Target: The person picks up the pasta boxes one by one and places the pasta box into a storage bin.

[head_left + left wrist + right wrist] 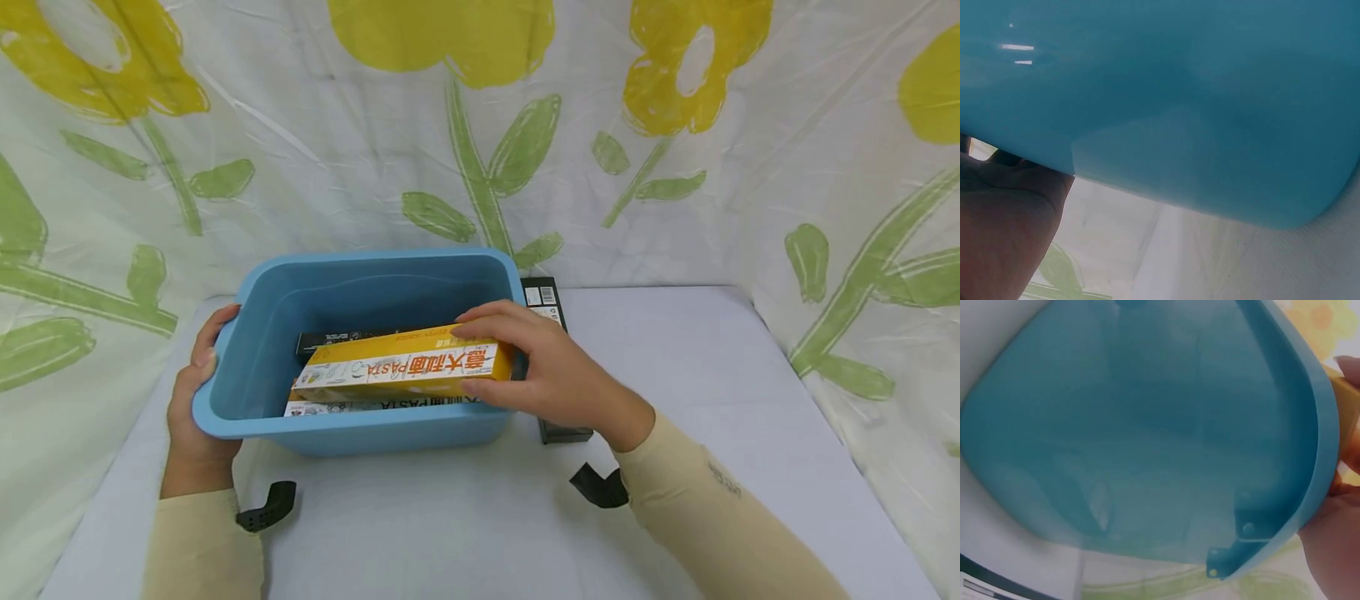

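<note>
A blue plastic bin [397,429] stands on the white-covered table. My left hand [197,408] grips its left rim, fingers outside and thumb at the edge. With my right hand [540,367] I hold the right end of a yellow pasta box [397,364], fingers on top and thumb on the near side. The box lies slightly tilted in the bin's mouth, above a second pasta box [375,407] and a black box [330,340] inside. The right wrist view shows the bin's outer wall [1147,437] and only a corner of the yellow box [1346,406].
Another black box [566,434] lies on the table just right of the bin, partly behind my right hand. A white curtain [315,167] with yellow flowers hangs behind and at the sides. Black wrist mounts [270,506] stick out from both sleeves.
</note>
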A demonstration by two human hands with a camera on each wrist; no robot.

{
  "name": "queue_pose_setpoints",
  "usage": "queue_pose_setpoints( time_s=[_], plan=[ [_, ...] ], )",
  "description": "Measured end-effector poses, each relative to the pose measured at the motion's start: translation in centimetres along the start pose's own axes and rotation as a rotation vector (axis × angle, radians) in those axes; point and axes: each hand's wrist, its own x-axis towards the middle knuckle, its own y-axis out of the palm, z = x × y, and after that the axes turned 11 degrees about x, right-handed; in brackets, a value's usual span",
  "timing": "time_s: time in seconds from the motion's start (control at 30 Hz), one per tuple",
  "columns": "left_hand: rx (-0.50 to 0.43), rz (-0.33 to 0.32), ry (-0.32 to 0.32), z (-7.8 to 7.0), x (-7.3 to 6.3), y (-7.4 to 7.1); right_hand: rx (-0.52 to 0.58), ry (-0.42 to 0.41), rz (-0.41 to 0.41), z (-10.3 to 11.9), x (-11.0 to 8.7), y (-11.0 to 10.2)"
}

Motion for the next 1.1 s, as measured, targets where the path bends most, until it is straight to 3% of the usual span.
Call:
queue_pose_setpoints(
  time_s=[0.27,0.5,1.1],
  plan=[
    [-0.026,0.009,0.024,0.2,0.1,-0.2,-0.109,0.057,0.141,0.3,1.3,0.2],
    [-0.03,0.005,0.038,0.2,0.1,-0.2,-0.106,0.059,0.243,0.1,2.3,0.2],
    [-0.042,0.009,0.032,0.2,0.1,-0.2,-0.131,0.086,0.276,-0.3,2.4,0.1]
  ],
)
